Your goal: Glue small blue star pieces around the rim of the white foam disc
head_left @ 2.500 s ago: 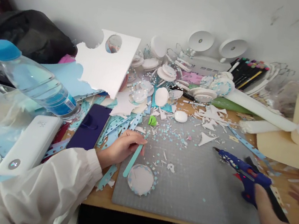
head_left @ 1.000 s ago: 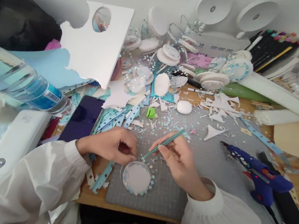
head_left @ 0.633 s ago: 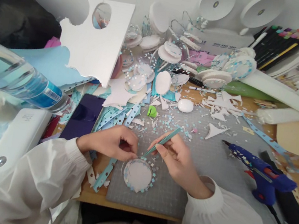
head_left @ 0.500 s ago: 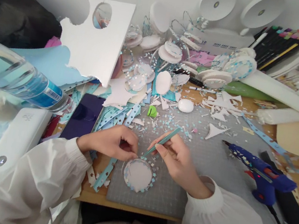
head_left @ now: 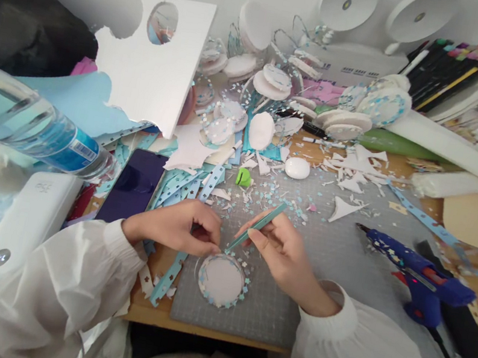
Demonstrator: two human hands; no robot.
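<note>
A white round disc point(head_left: 222, 279) edged with small blue stars lies on the grey cutting mat point(head_left: 321, 290) near the table's front edge. My left hand point(head_left: 177, 231) is curled, its fingertips pressing on the disc's upper left rim. My right hand point(head_left: 279, 252) pinches teal tweezers point(head_left: 257, 228) whose tip points down at the disc's top edge, close to the left fingertips. I cannot make out what the tweezer tip holds. Both arms wear white sleeves.
A blue glue gun point(head_left: 414, 283) lies on the mat at the right. A dark phone point(head_left: 132, 187), a white power bank point(head_left: 26, 217) and a water bottle point(head_left: 31, 129) sit at the left. White foam discs, paper scraps, a foam board point(head_left: 156, 73) and markers point(head_left: 446, 61) crowd the back.
My right hand left the glue gun at the right and took the tweezers from my left hand. Both hands now work at the disc's top rim, almost still over the last second.
</note>
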